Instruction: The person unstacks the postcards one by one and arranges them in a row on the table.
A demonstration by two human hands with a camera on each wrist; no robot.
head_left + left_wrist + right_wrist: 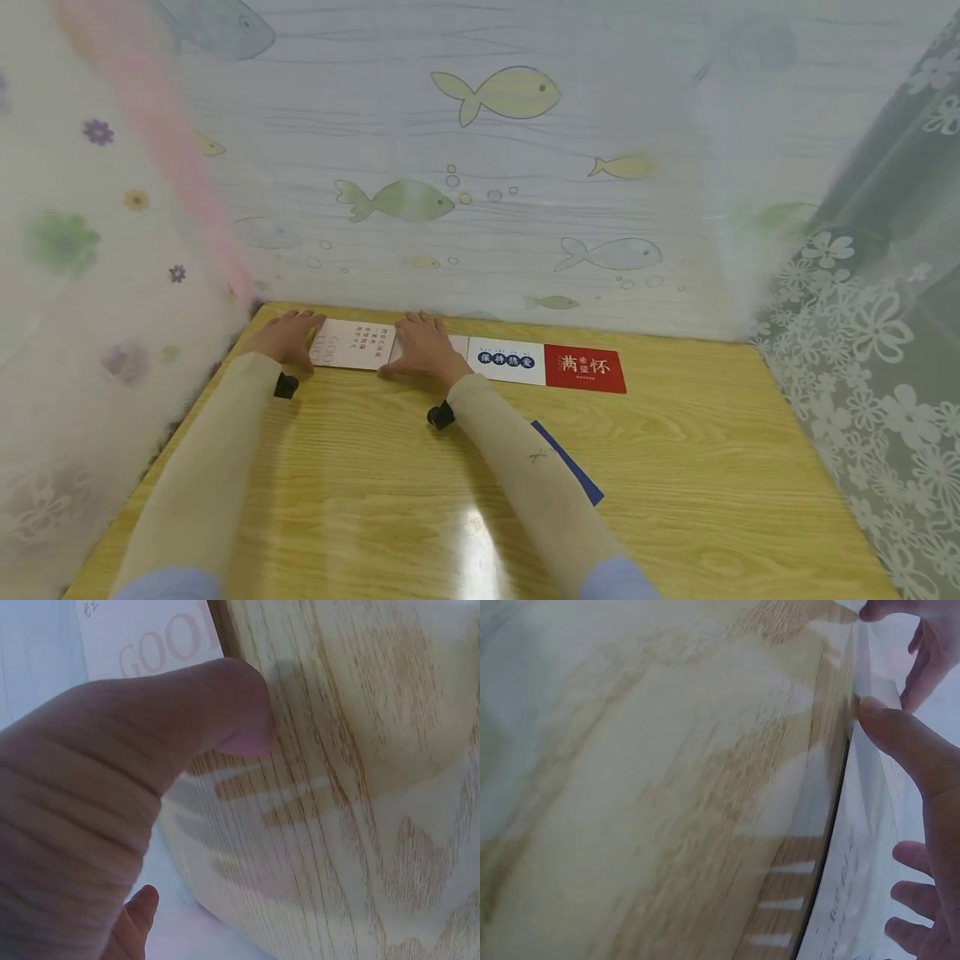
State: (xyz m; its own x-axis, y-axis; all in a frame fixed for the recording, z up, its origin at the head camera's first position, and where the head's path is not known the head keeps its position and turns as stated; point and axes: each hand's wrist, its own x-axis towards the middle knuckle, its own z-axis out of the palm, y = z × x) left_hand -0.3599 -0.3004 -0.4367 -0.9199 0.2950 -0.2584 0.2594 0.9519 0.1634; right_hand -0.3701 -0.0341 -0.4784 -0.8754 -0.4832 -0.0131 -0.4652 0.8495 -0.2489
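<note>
Both hands are at a row of flat printed cards at the table's far edge. My left hand (pixel 279 337) is at the left end of a pale pink card (pixel 354 344) with faint large letters, its thumb beside the corner in the left wrist view. My right hand (pixel 426 348) spans a neighbouring pale card (pixel 459 344), mostly hidden beneath it, thumb toward the near edge and fingers spread toward the far one. Right of that hand lie a white card (pixel 506 372) with blue round characters and a red card (pixel 596 379) with white characters, edge to edge.
A dark blue flat piece (pixel 573 467) lies partly hidden under the right forearm. The wooden table (pixel 697 467) meets a fish-print curtain (pixel 510 250) at the back, with lace-flower fabric (pixel 877 400) on the right and flower-print cloth (pixel 97 333) on the left.
</note>
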